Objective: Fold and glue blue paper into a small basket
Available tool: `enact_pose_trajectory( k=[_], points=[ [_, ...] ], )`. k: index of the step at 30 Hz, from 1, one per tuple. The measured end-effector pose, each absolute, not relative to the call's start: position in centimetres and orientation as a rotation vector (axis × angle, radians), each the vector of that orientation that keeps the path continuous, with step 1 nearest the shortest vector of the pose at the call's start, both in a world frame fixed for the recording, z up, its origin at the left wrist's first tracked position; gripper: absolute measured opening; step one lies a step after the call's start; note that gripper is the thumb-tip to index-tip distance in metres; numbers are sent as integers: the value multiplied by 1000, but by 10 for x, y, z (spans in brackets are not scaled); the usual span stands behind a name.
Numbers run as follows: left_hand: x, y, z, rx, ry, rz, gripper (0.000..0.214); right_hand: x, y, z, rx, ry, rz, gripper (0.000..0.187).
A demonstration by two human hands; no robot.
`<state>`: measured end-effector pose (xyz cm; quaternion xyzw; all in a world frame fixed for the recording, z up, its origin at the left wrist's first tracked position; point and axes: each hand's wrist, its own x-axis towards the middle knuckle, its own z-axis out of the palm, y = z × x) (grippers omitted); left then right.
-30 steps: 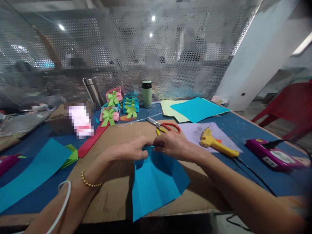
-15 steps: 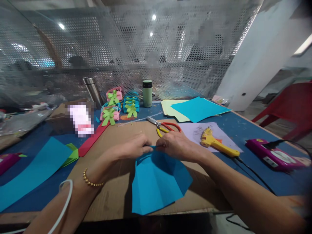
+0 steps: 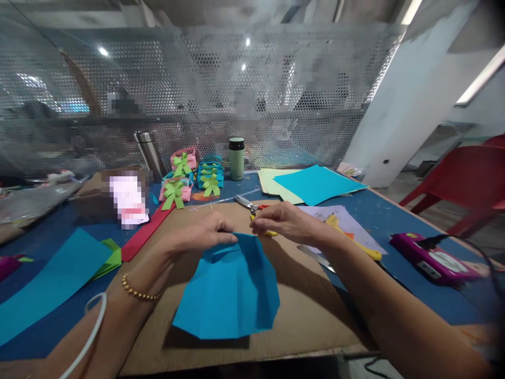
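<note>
- Blue paper [image 3: 229, 295], creased into fan-like panels, lies on the cardboard sheet [image 3: 311, 316] at lower centre of the frame; its near edge is broad and angular, its far edge narrow.
- Left hand [image 3: 205, 236]: at centre frame, fingers curled down and closed on the far edge of the blue paper, pinching a fold there. A gold bead bracelet [image 3: 136, 292] is on that wrist.
- Right hand [image 3: 282, 223]: just right of centre, fingertips drawn together and pinching the far right corner of the blue paper. The two hands are near each other, not touching.
- Scissors [image 3: 245, 202] lie just beyond the right hand; their handles are mostly hidden behind it.
- Yellow glue gun [image 3: 371, 252] rests on white paper at right, partly behind the right forearm.
- Purple device [image 3: 430, 258] sits at far right on the blue table [image 3: 379, 210].
- Upper centre: green-bodied bottle [image 3: 236, 159], steel flask [image 3: 147, 152], and small paper baskets [image 3: 193, 176] with green bows between them.
- Loose cyan sheet [image 3: 51, 279] lies at lower left, well apart from the hands.
</note>
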<state>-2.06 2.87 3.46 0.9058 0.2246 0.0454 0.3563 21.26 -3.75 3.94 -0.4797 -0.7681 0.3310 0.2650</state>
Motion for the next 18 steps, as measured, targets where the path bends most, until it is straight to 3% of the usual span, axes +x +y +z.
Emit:
enact_pose_trajectory(
  k=[5,11,18],
  points=[
    [-22,31,39,2326,687,128,34,211,-37,38,-1243,-2181,864,33],
    [-19,35,27,2363,617,99,35,196,-45,44,-1423,-2275,541,42],
    [-13,24,24,2355,452,-5,34,193,-54,39,-1590,-2420,497,18]
  ],
)
